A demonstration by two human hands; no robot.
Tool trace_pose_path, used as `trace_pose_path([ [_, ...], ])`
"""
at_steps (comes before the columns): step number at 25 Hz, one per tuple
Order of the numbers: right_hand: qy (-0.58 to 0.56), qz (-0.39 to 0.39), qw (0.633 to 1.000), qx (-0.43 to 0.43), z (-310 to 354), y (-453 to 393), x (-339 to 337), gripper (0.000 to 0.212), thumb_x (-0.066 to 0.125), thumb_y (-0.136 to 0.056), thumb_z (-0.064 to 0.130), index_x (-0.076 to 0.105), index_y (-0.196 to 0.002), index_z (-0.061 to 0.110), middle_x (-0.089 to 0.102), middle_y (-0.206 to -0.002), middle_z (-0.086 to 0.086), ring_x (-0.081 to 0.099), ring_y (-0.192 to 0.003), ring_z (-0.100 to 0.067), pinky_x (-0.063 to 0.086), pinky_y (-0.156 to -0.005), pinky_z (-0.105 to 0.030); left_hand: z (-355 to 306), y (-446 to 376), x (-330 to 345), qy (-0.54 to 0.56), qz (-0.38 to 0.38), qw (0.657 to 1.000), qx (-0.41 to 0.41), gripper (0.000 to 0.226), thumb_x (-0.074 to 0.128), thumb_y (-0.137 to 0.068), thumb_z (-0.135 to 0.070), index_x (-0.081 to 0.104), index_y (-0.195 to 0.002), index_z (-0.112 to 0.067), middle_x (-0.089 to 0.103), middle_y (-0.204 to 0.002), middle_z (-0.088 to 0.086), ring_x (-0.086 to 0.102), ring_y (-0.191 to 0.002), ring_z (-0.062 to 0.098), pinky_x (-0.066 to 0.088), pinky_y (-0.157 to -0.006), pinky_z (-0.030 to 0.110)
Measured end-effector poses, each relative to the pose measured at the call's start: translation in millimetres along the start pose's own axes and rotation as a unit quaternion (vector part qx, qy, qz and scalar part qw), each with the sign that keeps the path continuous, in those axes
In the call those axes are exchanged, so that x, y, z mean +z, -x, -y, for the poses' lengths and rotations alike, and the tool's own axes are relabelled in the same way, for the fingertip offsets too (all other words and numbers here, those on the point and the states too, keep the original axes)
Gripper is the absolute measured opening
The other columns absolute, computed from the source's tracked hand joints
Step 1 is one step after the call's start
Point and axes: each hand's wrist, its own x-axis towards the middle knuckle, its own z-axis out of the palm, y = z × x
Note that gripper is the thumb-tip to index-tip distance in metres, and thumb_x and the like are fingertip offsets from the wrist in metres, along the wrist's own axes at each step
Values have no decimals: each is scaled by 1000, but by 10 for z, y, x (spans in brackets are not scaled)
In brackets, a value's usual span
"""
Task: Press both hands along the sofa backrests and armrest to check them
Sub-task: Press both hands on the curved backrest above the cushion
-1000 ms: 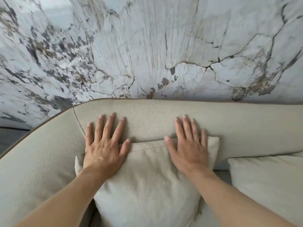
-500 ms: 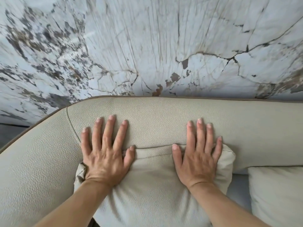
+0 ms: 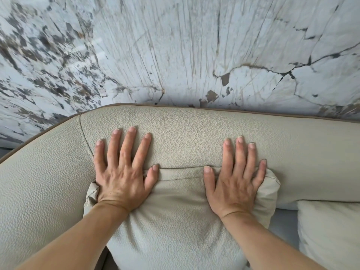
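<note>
Both grips flat, fingers wide: left hand (image 3: 121, 172) and right hand (image 3: 235, 178) pressing backrest (image 3: 185, 137) above cushion (image 3: 175, 221).

The backrest (image 3: 194, 133) top lies bare between the left hand (image 3: 122, 172) and right hand (image 3: 235, 178) and out to the right; a marble wall (image 3: 175, 45) closes in directly behind it, while two cushions (image 3: 175, 221) (image 3: 329, 230) crowd the seat below

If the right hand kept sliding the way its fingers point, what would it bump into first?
Nothing blocks the right hand on the beige leather sofa backrest. Past its brown-trimmed top edge, the first thing is probably the white veined marble wall, though the depth between them is unclear.
</note>
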Motion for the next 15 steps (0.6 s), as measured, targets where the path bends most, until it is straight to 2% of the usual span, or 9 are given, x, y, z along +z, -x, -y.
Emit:
trace_pose_path([
  [3,-4,-10,1000,5,16,-96,83,71,21,-93,58,16,-153,21,18,-160,-8,10,-148,-30,6,-115,-58,19,-118,59,-4,-1,1000,8,68,36,-85,-56,29,-148,-30,35,-152,9,25,-141,35,11,-115,57],
  [15,11,-32,999,5,69,-349,291,71,25,-92,56,12,-153,21,16,-159,-8,12,-147,-32,7,-114,-59,102,-455,270,-9,-10,999,30,67,35,-87,-55,28,-147,-29,36,-152,9,28,-140,37,15,-114,59],
])
